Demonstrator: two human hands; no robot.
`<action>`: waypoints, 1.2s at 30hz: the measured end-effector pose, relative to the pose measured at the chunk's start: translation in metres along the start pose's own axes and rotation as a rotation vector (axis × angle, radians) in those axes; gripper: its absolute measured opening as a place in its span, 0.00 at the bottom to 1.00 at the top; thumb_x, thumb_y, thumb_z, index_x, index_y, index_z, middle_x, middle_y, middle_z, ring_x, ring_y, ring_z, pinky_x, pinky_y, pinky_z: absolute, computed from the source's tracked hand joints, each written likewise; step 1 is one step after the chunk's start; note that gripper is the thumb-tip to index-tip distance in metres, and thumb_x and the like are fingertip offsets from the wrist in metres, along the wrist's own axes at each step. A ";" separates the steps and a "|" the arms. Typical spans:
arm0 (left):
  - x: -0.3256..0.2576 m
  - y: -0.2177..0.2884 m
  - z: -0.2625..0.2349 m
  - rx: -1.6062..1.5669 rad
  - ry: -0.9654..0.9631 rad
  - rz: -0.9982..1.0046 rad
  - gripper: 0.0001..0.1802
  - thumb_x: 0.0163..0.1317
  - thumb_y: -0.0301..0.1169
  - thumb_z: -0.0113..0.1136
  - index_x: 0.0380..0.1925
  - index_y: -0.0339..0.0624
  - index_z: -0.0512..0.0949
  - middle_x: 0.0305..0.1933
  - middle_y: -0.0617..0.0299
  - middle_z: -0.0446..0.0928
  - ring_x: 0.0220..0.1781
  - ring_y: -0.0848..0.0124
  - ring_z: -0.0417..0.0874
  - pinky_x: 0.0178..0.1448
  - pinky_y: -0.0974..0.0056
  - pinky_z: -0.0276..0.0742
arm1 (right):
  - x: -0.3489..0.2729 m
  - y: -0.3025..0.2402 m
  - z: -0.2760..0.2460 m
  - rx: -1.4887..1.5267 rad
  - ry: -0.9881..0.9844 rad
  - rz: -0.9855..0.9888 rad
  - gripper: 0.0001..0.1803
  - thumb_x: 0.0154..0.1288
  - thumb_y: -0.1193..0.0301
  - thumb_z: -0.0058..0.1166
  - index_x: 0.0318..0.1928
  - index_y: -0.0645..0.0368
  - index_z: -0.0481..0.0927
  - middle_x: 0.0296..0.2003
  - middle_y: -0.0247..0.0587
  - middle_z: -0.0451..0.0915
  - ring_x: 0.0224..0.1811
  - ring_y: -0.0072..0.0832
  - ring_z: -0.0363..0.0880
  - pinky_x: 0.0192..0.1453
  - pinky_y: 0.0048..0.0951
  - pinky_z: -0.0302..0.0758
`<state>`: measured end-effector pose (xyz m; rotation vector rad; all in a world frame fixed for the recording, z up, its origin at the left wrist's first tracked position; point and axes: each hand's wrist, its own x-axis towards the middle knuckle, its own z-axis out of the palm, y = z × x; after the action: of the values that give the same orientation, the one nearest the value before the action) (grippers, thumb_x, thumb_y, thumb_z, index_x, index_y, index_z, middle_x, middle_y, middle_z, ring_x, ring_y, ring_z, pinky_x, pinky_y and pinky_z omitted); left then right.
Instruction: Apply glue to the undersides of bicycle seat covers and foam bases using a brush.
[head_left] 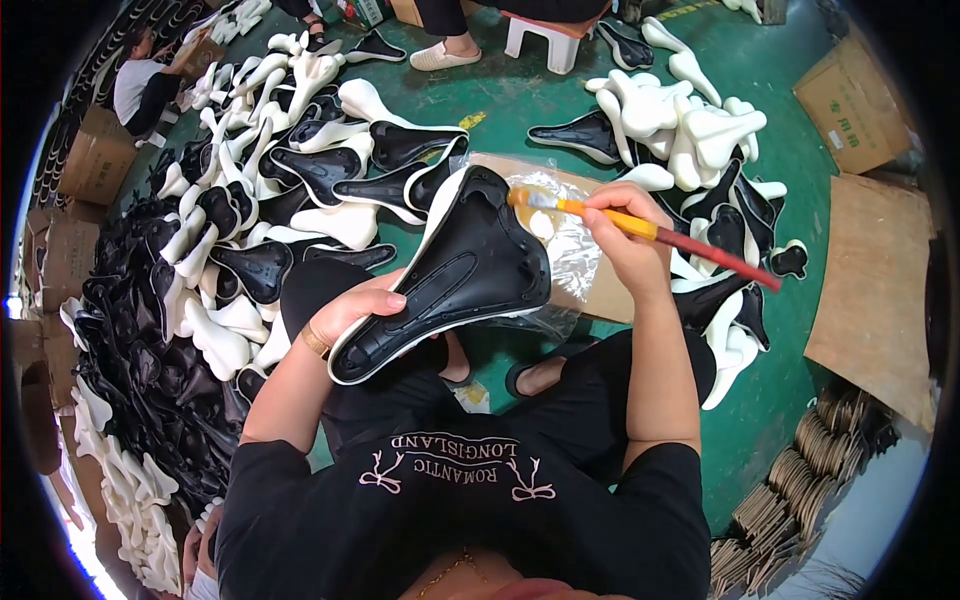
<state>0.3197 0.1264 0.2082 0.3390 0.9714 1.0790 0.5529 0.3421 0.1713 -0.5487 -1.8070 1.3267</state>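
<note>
My left hand (362, 302) grips the narrow nose of a bicycle saddle (455, 268), its thumb lying on the black underside. The saddle is tilted over my lap, and a white rim shows round its black shell. In my right hand (637, 232) is a paintbrush (712, 255) with a yellow and red handle, the fingers closed round its yellow part. The bristles are close to the saddle's wide end; whether they touch it I cannot tell. Behind them, clear plastic film (572, 262) with a yellowish smear covers a piece of cardboard (615, 295).
White-and-black saddle parts heap up at the left (340, 215) and right (690, 120). Black shells (130, 320) pile farther left. Cardboard boxes (855, 100) and stacked cardboard pieces (800, 480) stand right. A person (140, 85) sits far left; another's foot (445, 55) is near a white stool (545, 40).
</note>
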 end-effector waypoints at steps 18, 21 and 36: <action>-0.003 -0.004 -0.022 0.135 -0.024 0.155 0.45 0.49 0.27 0.64 0.68 0.32 0.54 0.64 0.55 0.68 0.63 0.71 0.71 0.66 0.68 0.64 | -0.005 -0.020 -0.007 -0.275 -0.143 -0.002 0.03 0.49 0.81 0.57 0.27 0.64 0.77 0.28 0.37 0.78 0.29 0.23 0.75 0.34 0.22 0.71; 0.001 -0.009 -0.024 0.286 -0.008 0.220 0.44 0.50 0.25 0.63 0.68 0.34 0.56 0.63 0.58 0.68 0.62 0.72 0.70 0.66 0.68 0.64 | -0.005 -0.021 -0.004 -0.234 -0.104 0.035 0.03 0.49 0.81 0.57 0.27 0.64 0.76 0.28 0.35 0.77 0.29 0.21 0.74 0.34 0.22 0.70; 0.003 -0.008 -0.035 0.552 0.015 0.321 0.50 0.44 0.25 0.64 0.70 0.35 0.53 0.67 0.59 0.63 0.68 0.69 0.63 0.71 0.65 0.54 | 0.001 -0.015 -0.006 -0.260 -0.131 -0.090 0.03 0.52 0.80 0.57 0.29 0.64 0.78 0.30 0.35 0.78 0.32 0.21 0.75 0.37 0.21 0.71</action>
<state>0.2971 0.1177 0.1817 0.9653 1.2503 1.0844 0.5588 0.3412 0.1869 -0.5209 -2.1042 1.0962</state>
